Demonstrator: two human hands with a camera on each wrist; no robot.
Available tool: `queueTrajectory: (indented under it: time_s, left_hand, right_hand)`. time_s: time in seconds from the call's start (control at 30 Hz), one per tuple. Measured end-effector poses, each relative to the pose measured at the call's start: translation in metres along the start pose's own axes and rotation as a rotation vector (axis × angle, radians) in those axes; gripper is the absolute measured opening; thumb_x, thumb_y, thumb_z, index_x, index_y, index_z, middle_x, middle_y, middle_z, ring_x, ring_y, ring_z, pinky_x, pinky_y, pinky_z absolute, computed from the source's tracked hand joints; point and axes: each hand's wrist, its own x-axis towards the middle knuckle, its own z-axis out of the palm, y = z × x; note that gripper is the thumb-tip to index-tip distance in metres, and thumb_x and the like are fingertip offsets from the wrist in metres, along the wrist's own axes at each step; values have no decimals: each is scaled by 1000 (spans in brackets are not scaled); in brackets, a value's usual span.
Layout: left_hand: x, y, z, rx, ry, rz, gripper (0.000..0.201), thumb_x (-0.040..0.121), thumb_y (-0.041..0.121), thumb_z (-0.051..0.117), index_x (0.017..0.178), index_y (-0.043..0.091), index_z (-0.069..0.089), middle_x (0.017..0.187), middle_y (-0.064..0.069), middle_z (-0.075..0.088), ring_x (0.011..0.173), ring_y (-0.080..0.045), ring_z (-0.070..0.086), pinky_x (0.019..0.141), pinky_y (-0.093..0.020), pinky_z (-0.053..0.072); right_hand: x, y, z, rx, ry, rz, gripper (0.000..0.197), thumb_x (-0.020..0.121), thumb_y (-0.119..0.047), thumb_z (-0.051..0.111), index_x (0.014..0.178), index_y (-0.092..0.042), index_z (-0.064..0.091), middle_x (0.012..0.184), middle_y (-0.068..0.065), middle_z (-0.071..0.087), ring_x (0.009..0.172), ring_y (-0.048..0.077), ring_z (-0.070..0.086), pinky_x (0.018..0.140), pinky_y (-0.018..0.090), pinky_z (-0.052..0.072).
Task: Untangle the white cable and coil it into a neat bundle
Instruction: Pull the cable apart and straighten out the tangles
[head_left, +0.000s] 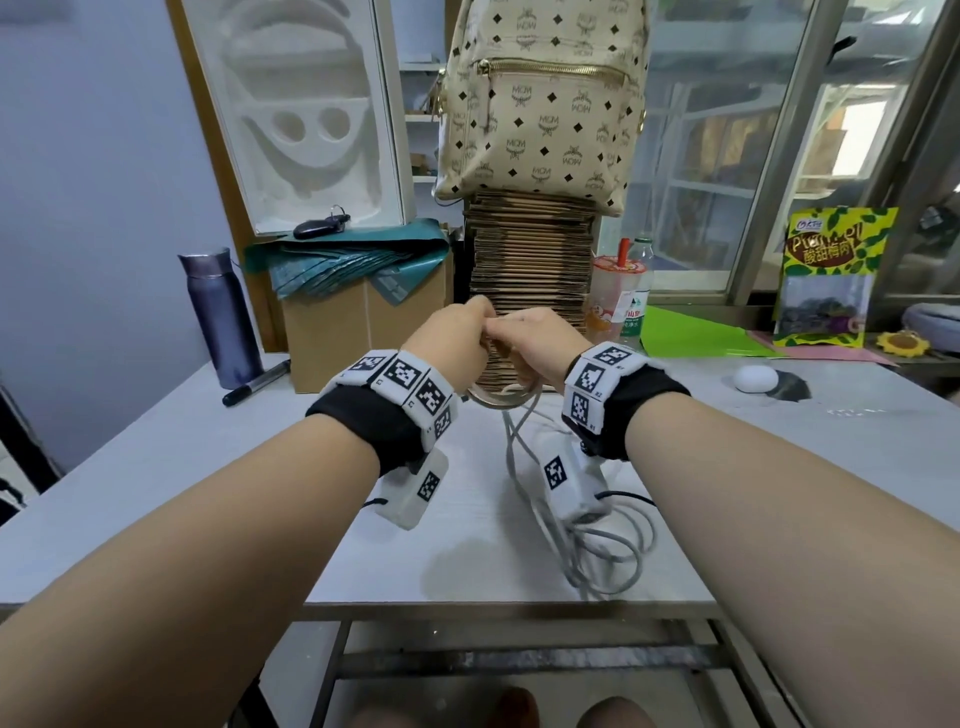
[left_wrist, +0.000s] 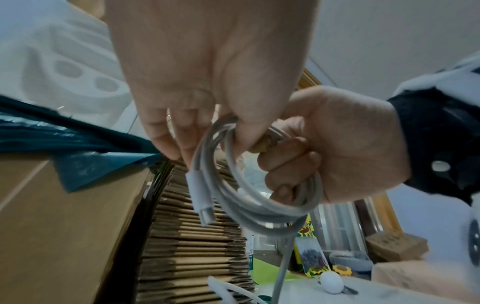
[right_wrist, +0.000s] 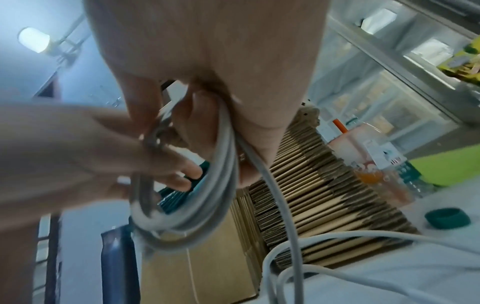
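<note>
The white cable is partly wound into a small coil (head_left: 493, 399) that hangs below my two hands, above the white table (head_left: 208, 493). My left hand (head_left: 457, 338) pinches the top of the coil (left_wrist: 259, 205) with thumb and fingers. My right hand (head_left: 540, 345) grips the coil (right_wrist: 223, 164) with its fingers curled through the loops. A plug end (left_wrist: 200, 195) dangles from the coil. The rest of the cable (head_left: 602, 551) runs down and lies in loose loops near the table's front edge.
A stack of flat cardboard (head_left: 530, 280) with a backpack (head_left: 540, 104) on top stands just behind my hands. A cardboard box (head_left: 363, 332), purple flask (head_left: 221, 317) and marker (head_left: 257, 382) are at the left. A drink cup (head_left: 610, 301) and white egg-shaped object (head_left: 756, 378) are at the right.
</note>
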Motion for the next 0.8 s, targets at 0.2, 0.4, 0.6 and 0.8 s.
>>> queueTrajectory:
  time_s: [0.2,0.4,0.6,0.8]
  left_hand:
    - [5,9,-2,298,-103,-45,32,95,17,38,120,11,57,115,-13,57,104,-31,57,82,-37,47]
    - [6,11,-2,-104,-229,-166,24,99,14,39,101,2,59,74,-10,61,59,-22,63,56,-30,54]
    - [-1,6,-5,-652,-260,-331,25,102,21,38,89,3,49,60,-10,49,31,-10,51,46,-20,53]
    - [-1,6,-8,-1119,-177,-384,20,101,17,42,86,4,45,64,-10,46,54,-16,52,53,-25,59]
  right_hand:
    - [-3,-4,-6,21,40,40,32,92,-25,48,60,-18,51,32,-8,44,40,11,38,49,23,29]
    - [-3,-3,-11,-37,13,38,26,84,-4,54,60,-14,53,44,-5,47,44,8,40,49,20,29]
    - [-2,9,-17,94,70,40,25,80,4,49,62,-11,60,54,5,48,48,16,42,50,25,34]
    - [-2,18,-16,249,55,60,18,83,-5,62,69,-16,57,65,3,55,60,16,53,63,26,45]
